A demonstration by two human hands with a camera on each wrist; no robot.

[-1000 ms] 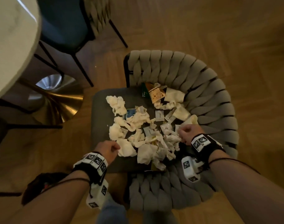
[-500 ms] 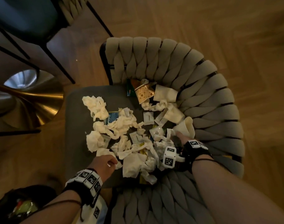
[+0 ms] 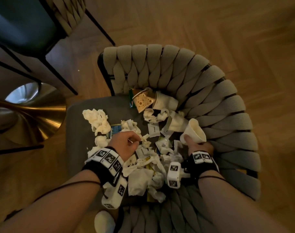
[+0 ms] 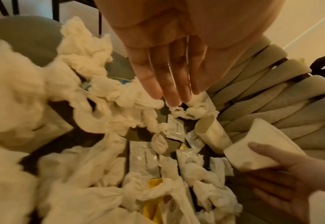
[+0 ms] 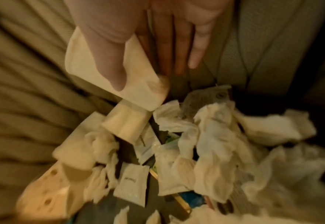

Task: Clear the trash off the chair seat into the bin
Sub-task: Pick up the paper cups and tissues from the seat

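The grey chair seat (image 3: 77, 132) is strewn with crumpled tissues (image 3: 98, 120), small white sachets (image 3: 154, 130) and tipped paper cups (image 3: 165, 101), one of them brown-patterned (image 3: 143, 101). My right hand (image 3: 198, 147) grips a white paper cup (image 3: 196, 132) by its base at the seat's right side, against the woven backrest (image 3: 219, 106); the thumb lies across the cup (image 5: 100, 71). My left hand (image 3: 126, 143) hovers over the middle of the pile. Its fingers (image 4: 169, 72) are straight, point down at a tissue (image 4: 138, 100) and hold nothing. No bin is in view.
A gold table base (image 3: 30, 115) stands on the wooden floor left of the chair. A dark blue chair (image 3: 25, 22) with thin black legs sits at the upper left. A pale round object (image 3: 104, 221) lies below the seat's front edge.
My right hand has taken hold of the white cup and tipped it up. My left hand has moved forward from the seat's front edge to the middle of the pile.
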